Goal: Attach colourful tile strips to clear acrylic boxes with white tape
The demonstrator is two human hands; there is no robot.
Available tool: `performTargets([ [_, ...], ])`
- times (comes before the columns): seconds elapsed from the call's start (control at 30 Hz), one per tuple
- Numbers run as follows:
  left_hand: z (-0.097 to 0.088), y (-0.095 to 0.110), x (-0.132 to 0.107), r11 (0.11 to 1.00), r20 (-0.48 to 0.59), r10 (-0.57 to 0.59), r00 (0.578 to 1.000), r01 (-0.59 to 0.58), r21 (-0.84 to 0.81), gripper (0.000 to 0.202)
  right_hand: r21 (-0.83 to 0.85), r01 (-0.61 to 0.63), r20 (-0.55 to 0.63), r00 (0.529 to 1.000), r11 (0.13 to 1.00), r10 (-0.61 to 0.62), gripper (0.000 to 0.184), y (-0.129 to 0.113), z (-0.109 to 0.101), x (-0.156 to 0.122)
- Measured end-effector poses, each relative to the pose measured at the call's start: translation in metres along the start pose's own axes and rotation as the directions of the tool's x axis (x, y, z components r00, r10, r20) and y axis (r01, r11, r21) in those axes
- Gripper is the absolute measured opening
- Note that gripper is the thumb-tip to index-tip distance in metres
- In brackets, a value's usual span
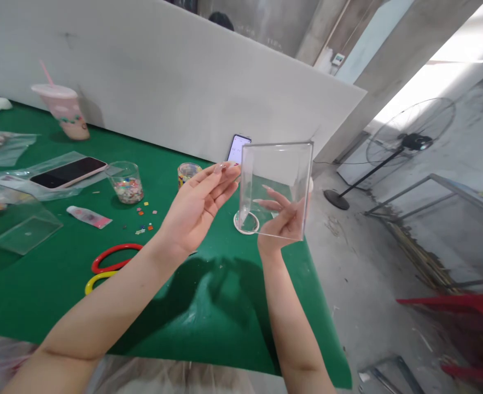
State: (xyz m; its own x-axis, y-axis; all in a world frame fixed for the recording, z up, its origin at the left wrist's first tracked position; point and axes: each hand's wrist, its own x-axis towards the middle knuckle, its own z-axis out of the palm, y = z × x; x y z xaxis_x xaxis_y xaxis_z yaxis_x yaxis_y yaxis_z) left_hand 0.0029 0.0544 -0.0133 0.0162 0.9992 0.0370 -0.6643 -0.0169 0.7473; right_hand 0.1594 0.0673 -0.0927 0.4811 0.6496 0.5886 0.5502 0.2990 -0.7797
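Observation:
My right hand (282, 219) grips a clear plastic box (276, 158) from behind and below, raised above the table's right side. Its fingers show through the transparent walls. Close to the box's left edge is my left hand (200, 205), its fingertips drawn together in a pinch. A tiny red spot shows at those fingertips, but whether it is a held piece or part of a nail is unclear. Below the box lies a round white-rimmed object (239, 229), partly seen through the plastic. Small coloured pieces (150, 226) are scattered left of my left hand.
On the green table (225, 339) are red-and-yellow-handled scissors (102, 261), a tube (89, 216), a cup of colourful bits (128, 189), a patterned container (188, 169), a phone (69, 173) and a pink drink cup (63, 106). Another phone (237, 149) leans against the white partition (163, 82).

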Motion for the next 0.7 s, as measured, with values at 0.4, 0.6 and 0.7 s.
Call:
performTargets([
  [0.4,-0.022,0.034,0.02,0.977,-0.07,0.208,0.976,-0.211,-0.029,0.033,-0.256,-0.35,0.621,0.655,0.901,0.431,0.035,-0.008,-0.017,0.032],
  [0.6,-0.016,0.03,0.008,0.987,0.006,0.159,0.987,-0.159,-0.032,0.03,-0.471,-0.35,0.718,0.381,0.81,0.582,0.037,-0.005,-0.022,0.031],
  [0.7,-0.013,0.025,0.003,0.994,0.046,0.105,0.993,-0.104,-0.026,0.029,-0.494,-0.308,0.738,0.345,0.813,0.58,0.038,-0.003,-0.021,0.027],
])
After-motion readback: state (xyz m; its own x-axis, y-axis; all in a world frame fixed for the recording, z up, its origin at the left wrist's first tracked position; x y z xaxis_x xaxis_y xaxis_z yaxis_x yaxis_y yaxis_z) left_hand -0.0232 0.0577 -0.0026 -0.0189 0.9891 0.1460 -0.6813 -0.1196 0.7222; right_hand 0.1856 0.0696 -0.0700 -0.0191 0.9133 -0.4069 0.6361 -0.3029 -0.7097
